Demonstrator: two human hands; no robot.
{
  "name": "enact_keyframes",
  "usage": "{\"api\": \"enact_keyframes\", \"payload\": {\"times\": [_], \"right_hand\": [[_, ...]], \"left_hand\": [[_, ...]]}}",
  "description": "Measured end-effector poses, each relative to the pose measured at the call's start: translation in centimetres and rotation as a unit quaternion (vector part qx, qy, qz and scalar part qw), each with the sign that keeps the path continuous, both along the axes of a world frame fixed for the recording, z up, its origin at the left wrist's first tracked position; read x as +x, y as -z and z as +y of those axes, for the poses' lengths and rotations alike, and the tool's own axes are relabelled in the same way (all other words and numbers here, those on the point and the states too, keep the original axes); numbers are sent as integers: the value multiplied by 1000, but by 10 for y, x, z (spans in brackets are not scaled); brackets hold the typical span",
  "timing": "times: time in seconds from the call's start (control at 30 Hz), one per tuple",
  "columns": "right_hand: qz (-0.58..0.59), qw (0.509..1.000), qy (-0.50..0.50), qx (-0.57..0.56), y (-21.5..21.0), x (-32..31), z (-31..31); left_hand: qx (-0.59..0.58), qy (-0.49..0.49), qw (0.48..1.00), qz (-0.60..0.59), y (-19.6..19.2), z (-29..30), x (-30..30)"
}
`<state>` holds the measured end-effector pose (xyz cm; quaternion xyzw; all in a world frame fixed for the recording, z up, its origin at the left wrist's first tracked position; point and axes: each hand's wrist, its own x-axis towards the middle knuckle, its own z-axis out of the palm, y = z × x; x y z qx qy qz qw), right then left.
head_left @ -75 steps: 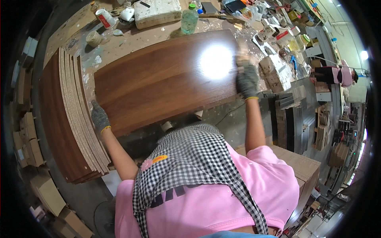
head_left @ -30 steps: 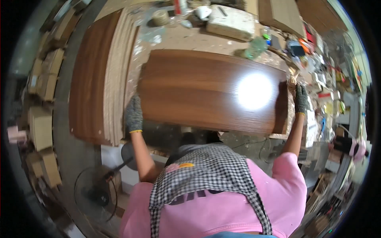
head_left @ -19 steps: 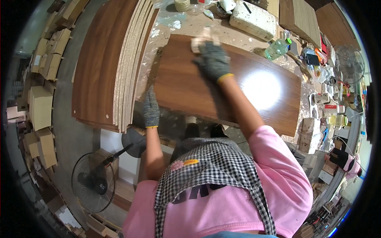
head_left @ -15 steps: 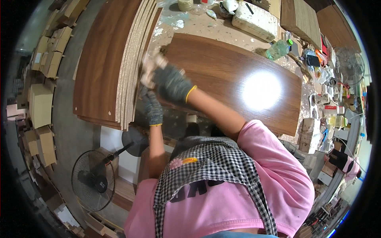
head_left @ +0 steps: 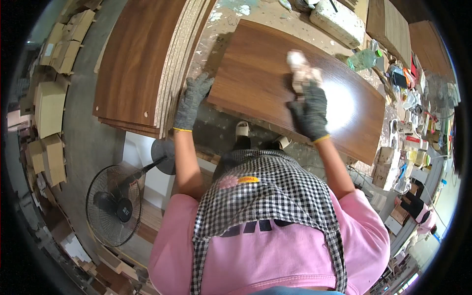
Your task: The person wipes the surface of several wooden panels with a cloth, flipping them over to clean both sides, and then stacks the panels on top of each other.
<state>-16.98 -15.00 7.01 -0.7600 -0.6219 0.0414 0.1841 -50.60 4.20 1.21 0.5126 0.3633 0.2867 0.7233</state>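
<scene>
A dark brown wood-grain panel (head_left: 265,64) lies flat on the worktable, with a bright glare on its right half. My right hand (head_left: 312,113), in a dark grey knit glove with a yellow cuff, is closed on a crumpled pale rag (head_left: 301,73) over the panel's middle. The rag is blurred by motion. Between the panel's left end and a stack of brown boards (head_left: 132,59) is my left hand (head_left: 192,101), gloved alike. Its fingers are stretched toward the panel's left edge; whether they touch it I cannot tell.
Beyond the panel lies a long whitish, stained block (head_left: 337,24). A green-capped clear bottle (head_left: 364,60) stands near the far right edge, beside a clutter of tools and bags. A standing fan (head_left: 115,204) is at lower left, and cardboard boxes (head_left: 51,108) line the left side.
My right hand has swept the rag from the panel's left end rightward to its middle. My left hand has shifted up beside the panel's left edge. The view has moved slightly.
</scene>
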Motion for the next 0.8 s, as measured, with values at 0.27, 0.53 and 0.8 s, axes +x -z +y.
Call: {"api": "enact_keyframes", "payload": {"times": [0.27,0.53,0.8], "right_hand": [[133,890,-436,-31,38,-166,78],[277,954,-7,117,0,-53,84],[-67,979,-190,33,18,-47,231]], "left_hand": [[20,-81,987,134,-15,17,-2],[132,-280,945,107,56,-57,34],[242,-337,890,189,65,-62,58]]}}
